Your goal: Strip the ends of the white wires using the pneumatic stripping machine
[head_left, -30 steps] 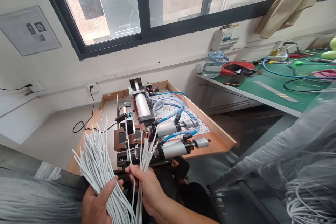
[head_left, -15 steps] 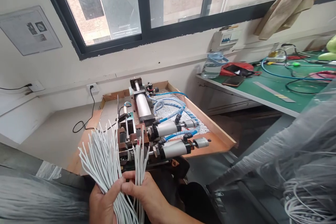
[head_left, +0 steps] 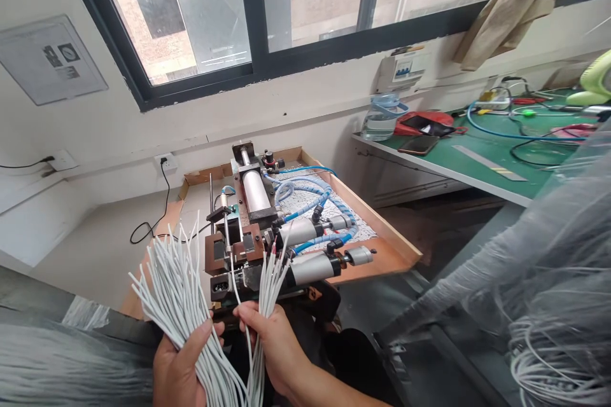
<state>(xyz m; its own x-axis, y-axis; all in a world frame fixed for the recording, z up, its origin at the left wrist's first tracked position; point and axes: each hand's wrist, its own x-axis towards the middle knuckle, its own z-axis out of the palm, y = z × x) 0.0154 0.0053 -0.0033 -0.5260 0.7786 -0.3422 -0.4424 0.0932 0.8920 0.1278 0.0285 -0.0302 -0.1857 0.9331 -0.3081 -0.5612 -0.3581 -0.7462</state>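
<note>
My left hand (head_left: 184, 359) is closed around a thick bundle of white cables (head_left: 174, 292), whose cut ends fan out upward. My right hand (head_left: 277, 343) grips a thinner bundle of white cables (head_left: 272, 283), with a reddish tip showing on at least one. Between its thumb and forefinger it also pinches one single white cable (head_left: 235, 276), which stands apart from both bundles. That cable's upper end is at the brown jaw blocks (head_left: 251, 241) of a pneumatic machine (head_left: 258, 194); whether it is inside them I cannot tell.
Silver air cylinders (head_left: 312, 267) and blue hoses (head_left: 310, 206) lie within a wood-edged tray (head_left: 391, 238). On the right, a green-topped table (head_left: 449, 165) carries a water jug (head_left: 379, 121), phones and a ruler. Plastic-wrapped cable bundles stand at the lower left and right (head_left: 554, 362).
My hands have moved apart, the left one leftward and the right one slightly rightward. A single cable is now separated between them, pinched in my right fingers. The camera view has shifted slightly.
</note>
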